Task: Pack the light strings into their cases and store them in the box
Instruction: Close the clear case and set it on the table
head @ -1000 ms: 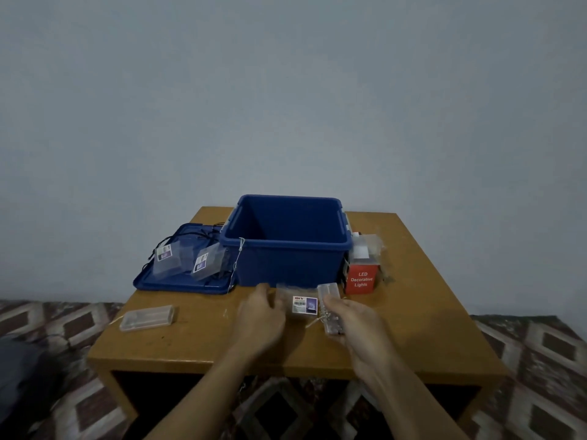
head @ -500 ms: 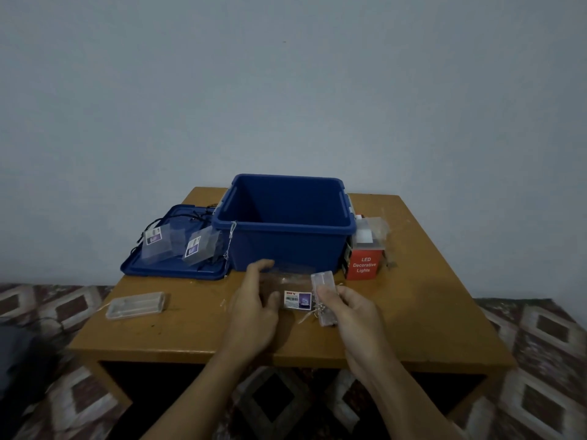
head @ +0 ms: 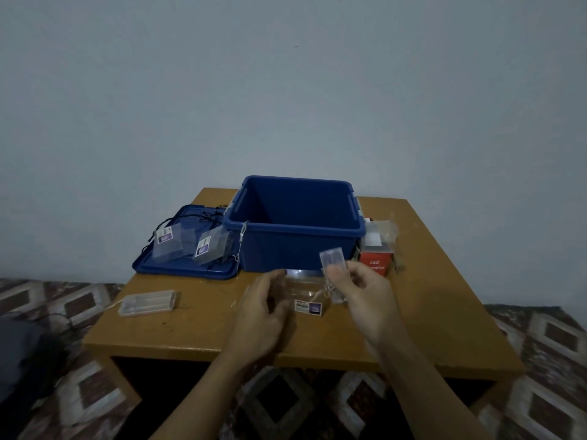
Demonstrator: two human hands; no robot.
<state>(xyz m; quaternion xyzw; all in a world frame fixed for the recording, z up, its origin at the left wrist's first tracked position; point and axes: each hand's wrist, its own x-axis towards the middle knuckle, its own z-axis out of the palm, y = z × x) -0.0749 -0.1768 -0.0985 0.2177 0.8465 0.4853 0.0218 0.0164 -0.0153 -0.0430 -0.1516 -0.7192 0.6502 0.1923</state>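
An open blue box (head: 298,249) stands at the back middle of the wooden table (head: 444,312). In front of it my left hand (head: 260,312) grips the left side of a clear plastic case (head: 301,296) with a small purple label. My right hand (head: 365,293) pinches a clear battery pack (head: 332,260) of a light string, held upright just right of the case, with thin wire dangling below it. Two more clear labelled cases (head: 166,242) (head: 209,246) lie on the blue lid (head: 178,268) with black wires. Another battery pack (head: 147,302) lies at the front left.
A red "LED Decorative Lights" carton (head: 376,263) with clear wrapping on top stands right of the box. A thin wire (head: 242,239) hangs over the box's left rim. Patterned floor surrounds the table; a dark object (head: 22,354) sits on the floor at left.
My right hand has lifted the battery pack up and turned it upright. The left hand kept its hold on the clear case, which stays low over the table.
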